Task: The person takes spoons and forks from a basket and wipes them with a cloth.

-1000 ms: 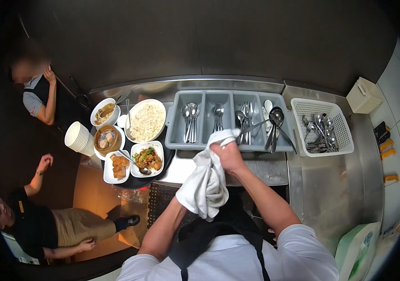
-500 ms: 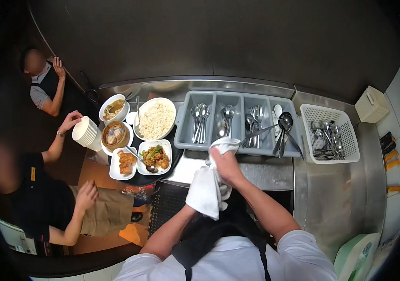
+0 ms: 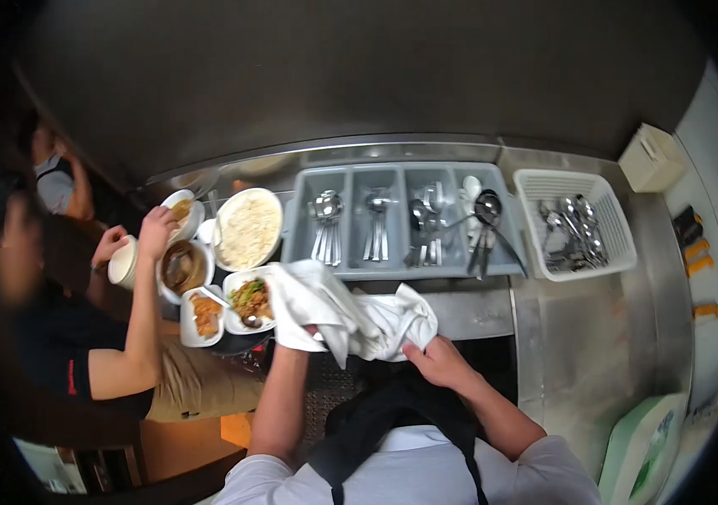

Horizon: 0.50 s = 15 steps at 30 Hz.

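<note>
A white cloth (image 3: 350, 316) is spread between my two hands, in front of the grey cutlery tray (image 3: 405, 273). My left hand (image 3: 312, 331) is mostly hidden under the cloth's left part, and its fingers cannot be made out. My right hand (image 3: 439, 360) grips the cloth's right end, thumb on top. Spoons (image 3: 326, 223), forks (image 3: 377, 223) and other cutlery lie in the tray's compartments, with black-handled ladles (image 3: 487, 220) at its right. No utensil shows in either hand.
At left, a round tray (image 3: 249, 340) bears a rice dish (image 3: 248, 229), a food bowl (image 3: 249, 301) and other dishes. A co-worker's hand (image 3: 157, 233) is over them. A white basket (image 3: 577, 271) of cutlery stands right. Another person is further back.
My hands have moved apart, and the bunched cloth is now spread between them. The co-worker has leaned in, one hand raised to the dishes. The whole view has shifted slightly.
</note>
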Each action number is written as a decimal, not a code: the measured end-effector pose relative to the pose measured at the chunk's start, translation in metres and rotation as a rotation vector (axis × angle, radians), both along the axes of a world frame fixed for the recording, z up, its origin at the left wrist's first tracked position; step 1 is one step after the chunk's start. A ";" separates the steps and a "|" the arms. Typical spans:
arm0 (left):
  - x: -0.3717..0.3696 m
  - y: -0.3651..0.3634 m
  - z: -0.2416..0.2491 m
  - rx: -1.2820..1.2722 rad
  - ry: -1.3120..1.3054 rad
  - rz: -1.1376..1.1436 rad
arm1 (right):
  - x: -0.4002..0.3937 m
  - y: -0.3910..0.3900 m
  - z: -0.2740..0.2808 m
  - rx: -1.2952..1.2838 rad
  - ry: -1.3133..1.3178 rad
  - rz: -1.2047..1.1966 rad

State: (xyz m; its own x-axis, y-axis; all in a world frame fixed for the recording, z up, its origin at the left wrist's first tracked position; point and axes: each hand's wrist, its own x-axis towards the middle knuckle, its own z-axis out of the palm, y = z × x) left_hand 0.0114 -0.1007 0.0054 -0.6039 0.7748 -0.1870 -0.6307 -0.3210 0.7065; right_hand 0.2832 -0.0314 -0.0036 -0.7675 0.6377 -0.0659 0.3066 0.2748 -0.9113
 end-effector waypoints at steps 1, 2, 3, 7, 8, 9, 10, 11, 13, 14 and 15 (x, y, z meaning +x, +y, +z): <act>-0.025 -0.001 -0.029 0.110 0.036 0.002 | 0.022 0.005 0.002 0.066 -0.110 0.010; -0.045 0.002 -0.056 0.253 0.055 -0.032 | 0.046 0.012 0.000 0.047 -0.200 -0.005; -0.064 0.010 -0.076 0.396 0.066 -0.112 | 0.072 0.019 -0.003 0.023 -0.289 -0.031; -0.060 0.055 -0.071 0.141 0.093 -0.033 | 0.152 0.063 0.044 -0.165 -0.391 -0.392; -0.055 0.057 -0.062 0.019 0.124 0.039 | 0.175 0.081 0.036 0.042 -0.364 -0.490; -0.044 0.056 -0.056 0.008 0.252 0.032 | 0.187 0.100 0.054 0.184 -0.384 -0.594; -0.030 0.056 -0.046 -0.003 0.380 0.026 | 0.201 0.124 0.057 0.249 -0.365 -0.654; -0.005 0.063 -0.016 -0.078 0.227 0.053 | 0.215 0.149 0.057 0.316 -0.343 -0.712; -0.029 0.067 -0.041 0.032 0.276 -0.096 | 0.230 0.205 0.055 0.370 -0.378 -0.746; -0.048 0.069 -0.058 0.091 0.301 -0.170 | 0.238 0.240 0.041 0.436 -0.500 -0.719; -0.056 0.073 -0.064 0.149 0.324 -0.243 | 0.246 0.273 0.022 0.501 -0.623 -0.687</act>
